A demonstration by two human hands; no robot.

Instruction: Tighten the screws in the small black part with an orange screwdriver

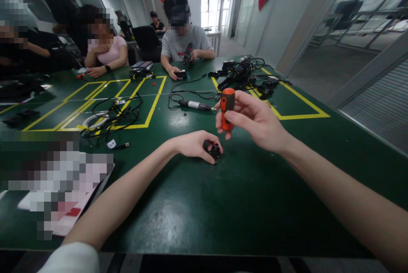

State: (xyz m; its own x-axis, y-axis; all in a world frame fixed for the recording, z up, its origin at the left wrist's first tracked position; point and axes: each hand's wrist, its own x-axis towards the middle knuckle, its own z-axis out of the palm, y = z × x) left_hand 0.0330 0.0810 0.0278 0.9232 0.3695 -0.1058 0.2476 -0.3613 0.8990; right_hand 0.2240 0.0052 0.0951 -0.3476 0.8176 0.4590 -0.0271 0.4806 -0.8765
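Observation:
My right hand (pixel 250 116) grips a screwdriver (pixel 227 105) with an orange and dark grey handle, held upright with its thin shaft pointing down. Just left of and below the shaft, my left hand (pixel 199 145) has its fingers curled around a small black part (pixel 216 150) on the green table (pixel 255 205). A short dark stub stands up from that part. Whether the screwdriver's tip touches it, I cannot tell. Beyond my hands lies a silver and black pen-shaped electric tool (pixel 195 105) with a cord.
Tangled black cables (pixel 244 75) lie at the back right, more cables (pixel 117 113) at the left among yellow tape lines. Papers (pixel 79 205) lie at the near left. Across the table, a person (pixel 188 39) in a grey shirt holds a black power tool (pixel 188 53); others sit further left.

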